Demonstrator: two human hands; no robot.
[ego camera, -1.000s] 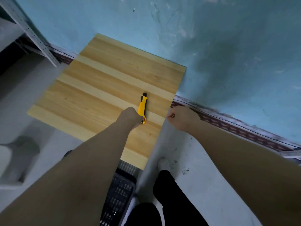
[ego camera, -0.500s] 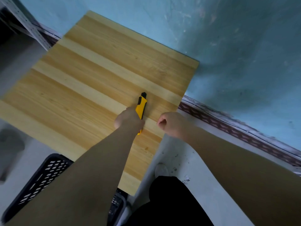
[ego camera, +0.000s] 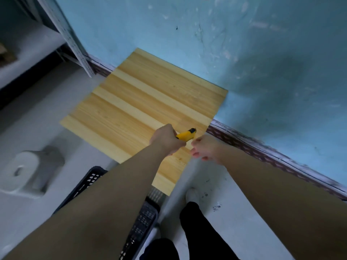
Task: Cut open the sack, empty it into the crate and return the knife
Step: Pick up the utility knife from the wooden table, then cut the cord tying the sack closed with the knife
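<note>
My left hand is closed around a yellow utility knife with a black tip, holding it just above the right part of the wooden tabletop. My right hand hovers close to the knife's tip at the table's right edge, fingers loosely curled, holding nothing. A black perforated crate sits on the floor under my left forearm, mostly hidden. No sack is in view.
A blue wall runs behind the table, with a patterned skirting strip at its foot. A metal shelf upright stands at the back left. A white and grey object lies on the floor at left. My legs stand right of the crate.
My left hand has closed on the knife and lifted it off the table, turning its tip to the right. The camera has pulled back from the tabletop.
</note>
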